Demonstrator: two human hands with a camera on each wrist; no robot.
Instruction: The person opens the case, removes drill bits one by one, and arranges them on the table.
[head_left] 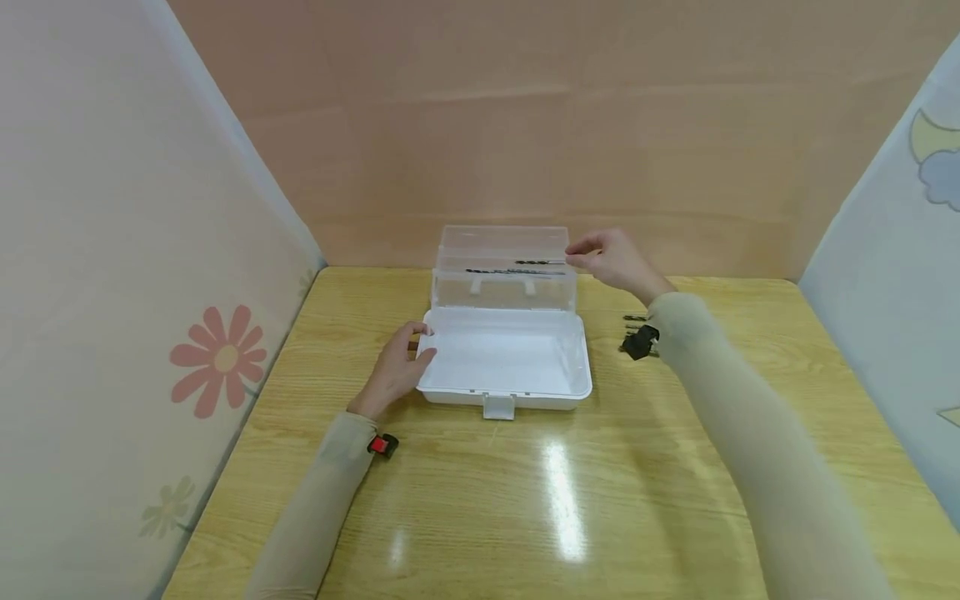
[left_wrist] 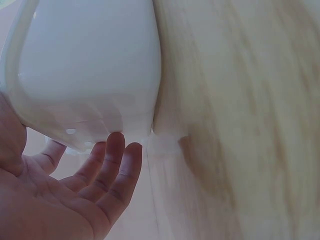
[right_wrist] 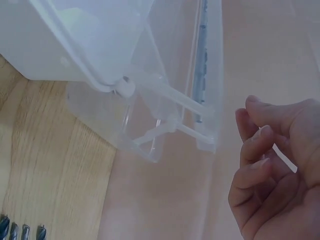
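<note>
A white plastic case (head_left: 504,400) stands on the table with its translucent tiered trays (head_left: 504,292) raised at the back. My left hand (head_left: 397,371) is at the case's left end, thumb at the rim and fingers spread along the outside wall. Dark twist drill bits (head_left: 487,271) lie across the raised trays. Another drill bit (head_left: 532,262) lies just above that row, its shank end right at my right fingertips. My right hand (head_left: 615,262) hovers at the trays' right edge, fingers loosely bent. The right wrist view shows nothing between those fingers (right_wrist: 257,172).
Several more drill bits (head_left: 635,317) lie in a row on the wooden table (head_left: 480,517), right of the case and partly under the right sleeve. A latch (head_left: 498,407) hangs at the case's front. An orange-brown wall covering (head_left: 525,150) rises behind the table.
</note>
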